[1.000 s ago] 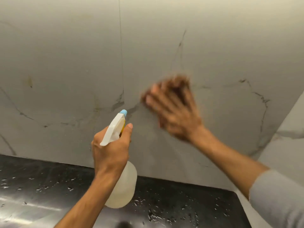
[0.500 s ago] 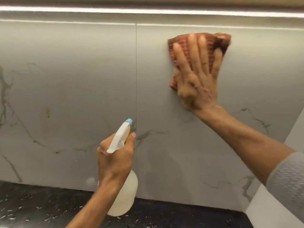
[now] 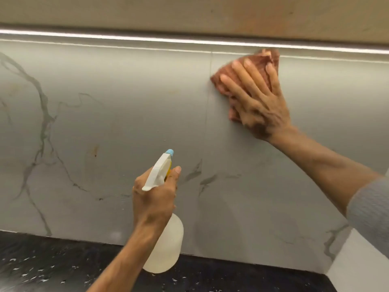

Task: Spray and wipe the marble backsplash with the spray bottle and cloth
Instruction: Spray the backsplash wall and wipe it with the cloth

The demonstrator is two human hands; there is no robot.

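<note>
The right hand (image 3: 261, 106), fingers spread flat, presses the cloth (image 3: 261, 60) on the marble backsplash (image 3: 105, 123). The cloth has slid left to touch the seam (image 3: 208, 102), higher than before. Left of the seam, lower, the left hand (image 3: 153, 201) still grips the spray bottle (image 3: 168, 245).

The backsplash (image 3: 105, 144) was smooth grey marble with dark veins and a soft satin sheen. The cloth (image 3: 265, 57) looked like nubby rust-brown fabric. The spray bottle (image 3: 170, 245) was cloudy see-through plastic with a white plastic trigger head. The table (image 3: 42, 268) was glossy black with pale flecks.
</note>
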